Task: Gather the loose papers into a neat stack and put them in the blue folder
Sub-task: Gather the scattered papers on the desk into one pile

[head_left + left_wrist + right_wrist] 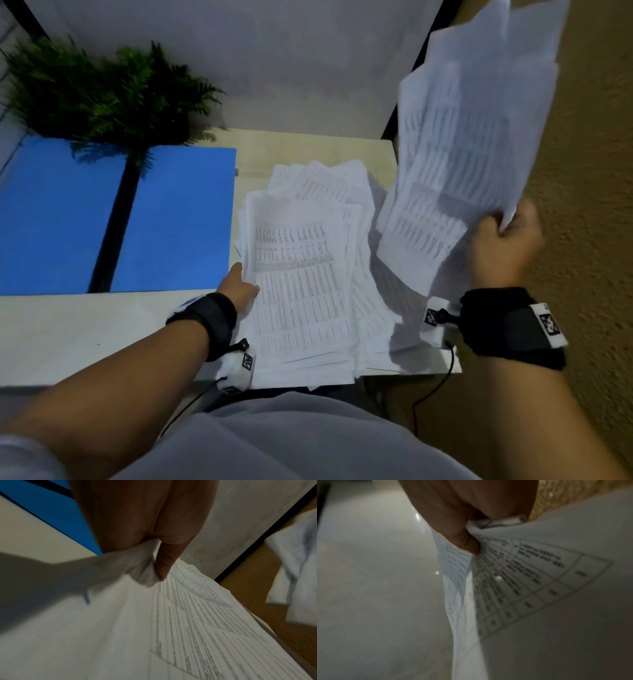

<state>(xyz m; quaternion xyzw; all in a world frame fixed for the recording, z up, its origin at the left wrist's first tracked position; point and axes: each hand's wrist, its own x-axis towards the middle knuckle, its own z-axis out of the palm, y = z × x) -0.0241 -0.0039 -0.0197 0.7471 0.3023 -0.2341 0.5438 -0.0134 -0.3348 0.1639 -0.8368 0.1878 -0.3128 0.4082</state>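
A messy pile of printed papers (308, 274) lies on the pale table, right of the open blue folder (178, 219). My left hand (239, 287) grips the pile's left edge, thumb on top (163, 566) and fingers hidden beneath the sheets (188, 615). My right hand (503, 240) is raised at the table's right side and pinches a bunch of sheets (469, 144) by their lower corner; they hang upright in the air, fanned and blurred. In the right wrist view the thumb (467, 545) presses on the printed sheets (522, 581).
A fern-like plant (102, 92) stands at the back left, overhanging the folder. A white wall panel (257, 61) backs the table (68, 335). Brown textured floor (589, 171) lies to the right. Wrist-camera cables hang by the table's front edge.
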